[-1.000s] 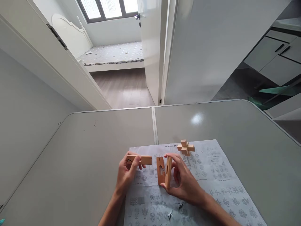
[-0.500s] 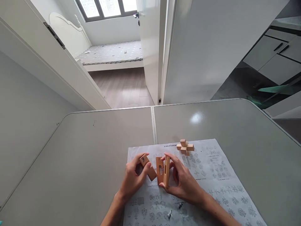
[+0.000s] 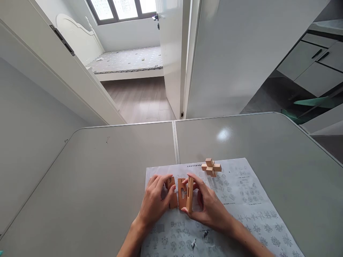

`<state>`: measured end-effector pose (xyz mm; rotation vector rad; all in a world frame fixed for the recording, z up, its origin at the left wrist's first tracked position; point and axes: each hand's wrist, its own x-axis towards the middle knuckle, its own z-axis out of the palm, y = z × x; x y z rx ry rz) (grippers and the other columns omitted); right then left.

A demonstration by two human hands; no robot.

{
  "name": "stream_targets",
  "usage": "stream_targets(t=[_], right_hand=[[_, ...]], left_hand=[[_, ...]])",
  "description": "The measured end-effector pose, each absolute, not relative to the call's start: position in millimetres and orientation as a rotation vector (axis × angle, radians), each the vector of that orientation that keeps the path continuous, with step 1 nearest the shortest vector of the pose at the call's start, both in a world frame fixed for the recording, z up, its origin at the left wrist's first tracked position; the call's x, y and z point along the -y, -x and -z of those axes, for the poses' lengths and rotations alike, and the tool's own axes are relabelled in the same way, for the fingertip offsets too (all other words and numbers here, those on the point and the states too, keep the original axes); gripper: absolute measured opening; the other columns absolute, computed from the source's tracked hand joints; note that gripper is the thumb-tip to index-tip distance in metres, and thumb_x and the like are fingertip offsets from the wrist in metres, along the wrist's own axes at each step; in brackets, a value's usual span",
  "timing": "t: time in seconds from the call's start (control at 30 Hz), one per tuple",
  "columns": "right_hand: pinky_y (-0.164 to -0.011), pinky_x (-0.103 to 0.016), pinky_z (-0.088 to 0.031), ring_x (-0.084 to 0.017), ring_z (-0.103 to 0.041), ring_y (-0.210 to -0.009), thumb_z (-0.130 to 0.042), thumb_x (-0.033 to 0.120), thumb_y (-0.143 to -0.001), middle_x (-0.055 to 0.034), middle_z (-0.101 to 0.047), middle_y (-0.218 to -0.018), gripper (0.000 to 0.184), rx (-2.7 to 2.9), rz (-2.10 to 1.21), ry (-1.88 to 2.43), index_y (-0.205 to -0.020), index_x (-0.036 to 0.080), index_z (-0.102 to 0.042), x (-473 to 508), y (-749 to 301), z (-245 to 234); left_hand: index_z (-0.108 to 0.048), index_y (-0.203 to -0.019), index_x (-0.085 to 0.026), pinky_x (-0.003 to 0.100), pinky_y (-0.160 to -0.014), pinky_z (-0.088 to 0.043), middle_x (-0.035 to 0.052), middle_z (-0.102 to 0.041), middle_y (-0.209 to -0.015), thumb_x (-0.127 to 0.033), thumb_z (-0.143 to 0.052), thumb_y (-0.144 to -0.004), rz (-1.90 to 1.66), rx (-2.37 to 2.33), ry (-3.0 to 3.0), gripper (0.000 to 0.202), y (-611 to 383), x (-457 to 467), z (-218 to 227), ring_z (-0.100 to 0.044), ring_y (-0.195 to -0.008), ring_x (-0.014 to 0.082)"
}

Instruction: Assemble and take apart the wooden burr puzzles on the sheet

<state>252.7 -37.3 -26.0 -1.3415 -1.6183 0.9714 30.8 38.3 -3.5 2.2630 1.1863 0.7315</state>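
- head view: pinches a single wooden bar point(image 3: 171, 193) in the left hand point(image 3: 154, 206), fingers curled over its upper end, thumb against its lower part.
- holds that bar upright; pale brown wood, square-edged, with a dark mark near the top and a notch cut into one side.
- grips a pair of notched bars point(image 3: 185, 194) in the right hand point(image 3: 208, 208), forefinger across the upper ends, thumb under the lower ends.
- holds the pair upright and side by side, same pale wood, each with a cut-out in its face.
- brings the single bar just beside the pair, on its left; cannot tell whether touching or a hair apart.
- has all three bars low over a printed sheet point(image 3: 241, 203) covered in small diagrams, spread on the near part of a grey surface point(image 3: 107, 167).
- leaves an assembled wooden cross point(image 3: 211, 167) standing near the far edge of the sheet, just beyond the right hand, untouched.
- looks past the surface to an open doorway with a wood floor and a bed point(image 3: 128, 59) under a window.
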Motion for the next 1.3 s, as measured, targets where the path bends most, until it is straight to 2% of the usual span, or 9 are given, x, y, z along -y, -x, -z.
stream_targets(t=[0.2,0.37,0.5,0.6,0.73,0.9,1.0,1.1,1.3], right_hand=[[-0.073,-0.033,-0.064,-0.021,-0.073,-0.083,-0.082,0.029,-0.083,-0.0122,-0.07,-0.135,0.096,1.628,-1.001,1.358,-0.162,0.029,-0.029,38,-255,26],[-0.076,-0.034,-0.064,-0.024,-0.074,-0.094,-0.08,0.027,-0.084,-0.011,-0.07,-0.137,0.094,1.639,-1.005,1.336,-0.162,0.031,-0.028,37,-255,24],[-0.075,-0.033,-0.064,-0.024,-0.075,-0.095,-0.081,0.029,-0.084,-0.0107,-0.07,-0.135,0.096,1.629,-1.014,1.323,-0.164,0.03,-0.028,37,-254,22],[-0.077,-0.033,-0.063,-0.023,-0.074,-0.092,-0.082,0.029,-0.084,-0.0096,-0.071,-0.131,0.096,1.608,-1.038,1.345,-0.164,0.03,-0.028,38,-254,23],[-0.08,-0.034,-0.064,-0.026,-0.072,-0.105,-0.084,0.027,-0.081,-0.0112,-0.067,-0.137,0.097,1.63,-1.01,1.339,-0.162,0.031,-0.03,39,-255,23],[-0.074,-0.033,-0.065,-0.028,-0.07,-0.108,-0.083,0.025,-0.082,-0.0126,-0.059,-0.145,0.095,1.635,-0.917,1.378,-0.162,0.033,-0.032,38,-255,23],[-0.088,-0.038,-0.066,-0.03,-0.069,-0.119,-0.083,0.024,-0.084,-0.0122,-0.057,-0.147,0.095,1.663,-0.841,1.391,-0.163,0.034,-0.031,37,-254,22],[-0.11,-0.048,-0.059,-0.034,-0.062,-0.135,-0.083,0.026,-0.086,-0.0126,-0.056,-0.148,0.098,1.705,-0.77,1.395,-0.166,0.034,-0.027,36,-252,23],[-0.113,-0.058,-0.057,-0.04,-0.059,-0.137,-0.085,0.032,-0.089,-0.015,-0.054,-0.147,0.103,1.734,-0.701,1.473,-0.17,0.035,-0.022,37,-251,27]], left_hand=[[-0.067,-0.124,-0.024,0.042,-0.091,-0.055,0.0041,-0.071,-0.096,-0.025,-0.061,-0.106,-0.671,-1.207,-2.365,0.02,-33,-38,6,-0.062,-0.096,0.025],[-0.065,-0.127,-0.025,0.044,-0.097,-0.057,0.0065,-0.071,-0.108,-0.024,-0.061,-0.105,-0.703,-1.203,-2.364,0.022,-31,-37,5,-0.065,-0.104,0.0262],[-0.059,-0.14,-0.027,0.047,-0.109,-0.054,0.0115,-0.064,-0.14,-0.026,-0.072,-0.098,-0.628,-1.074,-2.38,0.043,-30,-36,-3,-0.061,-0.129,0.0302],[-0.053,-0.149,-0.028,0.05,-0.119,-0.048,0.0129,-0.057,-0.155,-0.039,-0.082,-0.092,-0.518,-0.908,-2.436,0.065,-31,-36,-7,-0.052,-0.144,0.0347],[-0.042,-0.159,-0.028,0.05,-0.125,-0.042,0.0128,-0.056,-0.16,-0.05,-0.082,-0.091,-0.473,-0.771,-2.469,0.082,-31,-37,-7,-0.045,-0.152,0.0356],[-0.043,-0.157,-0.028,0.05,-0.123,-0.044,0.0126,-0.06,-0.155,-0.043,-0.084,-0.091,-0.503,-0.804,-2.442,0.079,-31,-37,-4,-0.05,-0.149,0.0343],[-0.046,-0.154,-0.029,0.051,-0.119,-0.048,0.0133,-0.061,-0.153,-0.045,-0.086,-0.089,-0.52,-0.857,-2.41,0.078,-31,-37,-4,-0.054,-0.143,0.0352],[-0.046,-0.154,-0.029,0.052,-0.118,-0.049,0.0137,-0.06,-0.153,-0.039,-0.088,-0.087,-0.539,-0.911,-2.391,0.08,-30,-37,-4,-0.054,-0.142,0.0358],[-0.048,-0.152,-0.03,0.052,-0.118,-0.05,0.0123,-0.059,-0.153,-0.024,-0.087,-0.085,-0.55,-0.963,-2.387,0.077,-31,-37,-6,-0.054,-0.142,0.0353]])
